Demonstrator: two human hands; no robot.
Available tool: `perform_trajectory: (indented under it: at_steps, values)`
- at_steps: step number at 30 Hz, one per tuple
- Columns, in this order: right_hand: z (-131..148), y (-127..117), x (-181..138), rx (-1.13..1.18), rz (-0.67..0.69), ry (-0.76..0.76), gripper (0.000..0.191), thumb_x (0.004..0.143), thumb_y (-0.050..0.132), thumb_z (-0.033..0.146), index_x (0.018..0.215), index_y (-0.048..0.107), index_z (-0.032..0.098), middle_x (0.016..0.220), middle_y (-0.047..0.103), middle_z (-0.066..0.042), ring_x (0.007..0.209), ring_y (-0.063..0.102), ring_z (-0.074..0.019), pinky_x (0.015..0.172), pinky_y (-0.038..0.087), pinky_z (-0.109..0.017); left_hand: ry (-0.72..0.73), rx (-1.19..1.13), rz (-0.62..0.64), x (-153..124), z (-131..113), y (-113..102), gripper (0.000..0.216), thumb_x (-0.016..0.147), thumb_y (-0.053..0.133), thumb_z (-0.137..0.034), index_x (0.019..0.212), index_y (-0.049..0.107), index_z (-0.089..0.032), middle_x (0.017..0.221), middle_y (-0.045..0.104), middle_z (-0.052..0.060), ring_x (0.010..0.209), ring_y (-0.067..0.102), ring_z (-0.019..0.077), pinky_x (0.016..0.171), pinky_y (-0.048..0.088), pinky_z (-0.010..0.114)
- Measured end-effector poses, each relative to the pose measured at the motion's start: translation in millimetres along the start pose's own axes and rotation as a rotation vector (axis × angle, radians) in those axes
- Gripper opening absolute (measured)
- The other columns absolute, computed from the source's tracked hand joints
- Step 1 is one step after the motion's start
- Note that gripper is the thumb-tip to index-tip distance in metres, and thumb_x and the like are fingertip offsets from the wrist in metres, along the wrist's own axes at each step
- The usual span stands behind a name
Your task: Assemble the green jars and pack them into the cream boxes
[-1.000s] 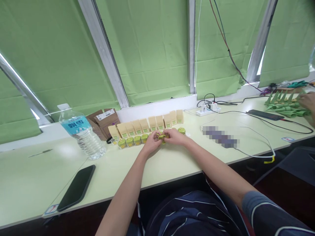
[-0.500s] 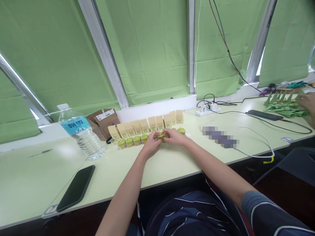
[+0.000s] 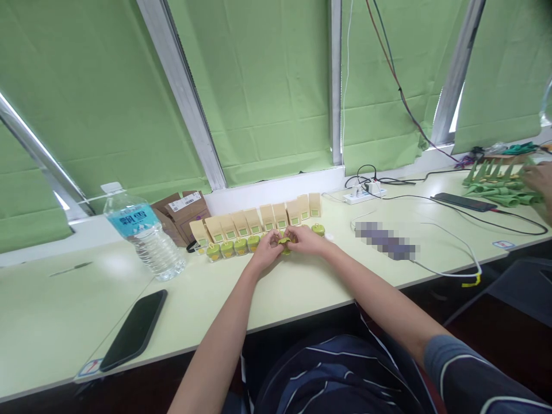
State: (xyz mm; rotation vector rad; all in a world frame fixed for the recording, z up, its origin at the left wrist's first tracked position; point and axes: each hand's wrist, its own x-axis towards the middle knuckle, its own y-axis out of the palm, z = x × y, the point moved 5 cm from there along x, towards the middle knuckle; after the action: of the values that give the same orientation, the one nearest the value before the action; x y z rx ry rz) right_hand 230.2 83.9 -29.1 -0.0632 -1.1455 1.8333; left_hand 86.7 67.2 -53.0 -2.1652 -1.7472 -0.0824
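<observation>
Both of my hands meet over the middle of the table, fingertips pinched together. My left hand (image 3: 267, 250) grips one side of a small green jar cover (image 3: 284, 241), and my right hand (image 3: 303, 240) grips the other. My fingers hide part of the cover, and I cannot tell whether a jar sits inside it. Left of my hands runs a row of small clear jars (image 3: 227, 249) with green tops and yellowish contents. Another green-topped jar (image 3: 318, 230) stands just beyond my right hand. Behind them, small kraft paper bags (image 3: 252, 221) with green labels stand in a line.
A large water bottle (image 3: 144, 236) and a black phone (image 3: 134, 329) are on the left, near a cardboard box (image 3: 184, 217). To the right lie a power strip (image 3: 364, 194), cables and another phone (image 3: 463, 202). Another person's hand (image 3: 541, 178) is by green fabric pieces (image 3: 500, 187).
The green cover has tilted slightly between my fingers, showing a flatter, wider edge. My arms have stayed nearly in place.
</observation>
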Motion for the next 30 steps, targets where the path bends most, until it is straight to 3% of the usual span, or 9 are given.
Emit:
perform_trajectory:
  at_steps: [16,23,30]
  values:
    - [-0.1,1.4,-0.9,0.016,0.012,-0.020,0.019,0.080,0.058,0.024,0.099,0.059,0.020,0.077,0.065,0.001,0.067,0.056,-0.0144,0.062,0.036,-0.024,0.046,0.060,0.002,-0.1,-0.1,-1.2,0.028,0.075,0.067,-0.020,0.092,0.046,-0.020,0.081,0.056,-0.003,0.058,0.052,0.0057,0.055,0.040,0.019]
    - [-3.4,3.0,0.5,0.010,-0.001,-0.022,0.025,0.079,0.060,0.026,0.104,0.060,0.021,0.079,0.064,0.001,0.068,0.056,-0.0146,0.063,0.037,-0.024,0.012,0.080,-0.019,-1.0,-0.6,-2.9,0.028,0.077,0.065,-0.020,0.096,0.044,-0.021,0.080,0.055,-0.004,0.053,0.049,0.0048,0.050,0.036,0.018]
    - [-0.6,4.3,1.3,0.020,0.002,-0.059,0.027,0.081,0.057,0.021,0.107,0.064,0.021,0.079,0.065,0.001,0.064,0.056,-0.0123,0.062,0.037,-0.023,0.022,0.098,-0.018,-1.3,-5.2,0.6,0.027,0.075,0.059,-0.016,0.079,0.034,-0.022,0.070,0.041,-0.008,0.046,0.041,0.0032,0.045,0.034,0.019]
